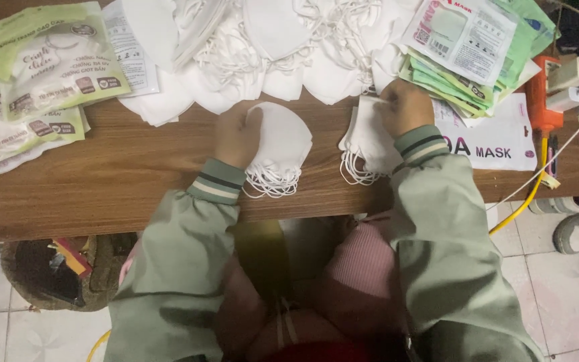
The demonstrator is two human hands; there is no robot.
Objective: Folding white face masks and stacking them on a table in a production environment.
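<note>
My left hand grips a stack of folded white face masks, their ear loops hanging over the near edge of the wooden table. A second stack of white masks lies to the right; my right hand rests on its top and pinches the top mask's edge. Behind both hands a big loose heap of white masks covers the back of the table.
Green and white printed packets lie at the back left. A pile of flat empty mask pouches sits at the back right. An orange tool with a yellow cord rests on the right edge. A basket stands on the tiled floor.
</note>
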